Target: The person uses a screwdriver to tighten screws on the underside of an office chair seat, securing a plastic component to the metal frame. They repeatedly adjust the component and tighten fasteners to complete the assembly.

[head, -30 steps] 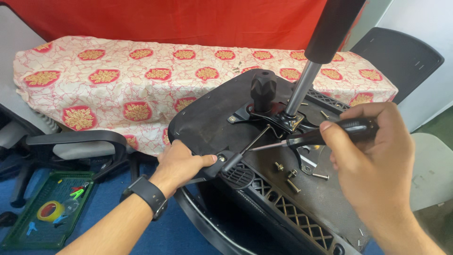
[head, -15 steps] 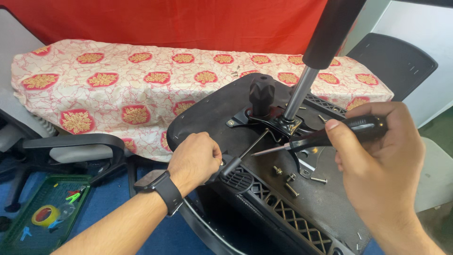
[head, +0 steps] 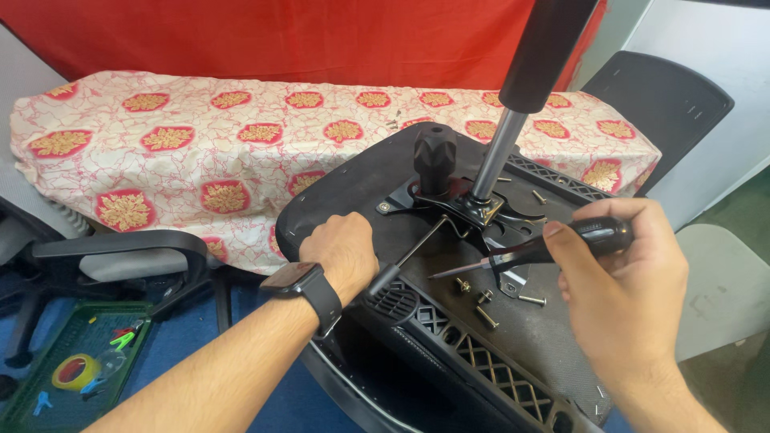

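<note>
An upturned black office chair seat [head: 553, 353] lies in front of me, its metal mechanism plate [head: 465, 207], a black knob [head: 434, 156] and the gas cylinder [head: 529, 80] sticking up. My left hand [head: 341, 252], with a dark watch on the wrist, is closed on the thin lever handle [head: 385, 279] at the seat's left edge. My right hand [head: 630, 289] grips a black-handled screwdriver [head: 521, 252], its tip pointing left above loose bolts [head: 481, 301] lying on the seat.
A table under a floral cloth [head: 200, 144] stands behind the seat, before a red curtain. A chair armrest [head: 120, 252] and a green tray with a tape roll [head: 72, 373] sit at the lower left. Another black chair back [head: 658, 104] stands at the right.
My left hand has shifted right along the seat's edge and closed on the lever handle. The right hand with the screwdriver has barely moved.
</note>
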